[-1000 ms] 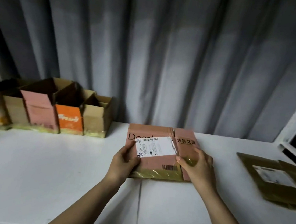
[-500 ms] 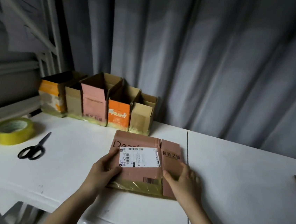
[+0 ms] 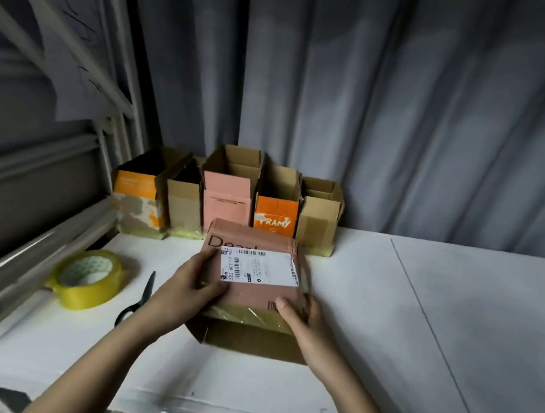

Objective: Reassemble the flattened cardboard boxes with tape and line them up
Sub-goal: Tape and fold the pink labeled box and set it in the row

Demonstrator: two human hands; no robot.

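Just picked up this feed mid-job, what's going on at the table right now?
A person is working a pink cardboard box with a shipping label into shape, left hand gripping its left side and right hand its right. The near end is open, with a flap lying on the white table. Five assembled boxes already stand in a row against the curtain. A yellow tape roll and scissors lie to the left, untouched.

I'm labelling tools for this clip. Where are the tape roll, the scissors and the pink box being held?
tape roll (image 3: 88, 279): head view, on its yellow outer band.
scissors (image 3: 140, 296): head view, on the dark blades near the pivot.
pink box (image 3: 255, 293): head view, on its pink face below the white label.
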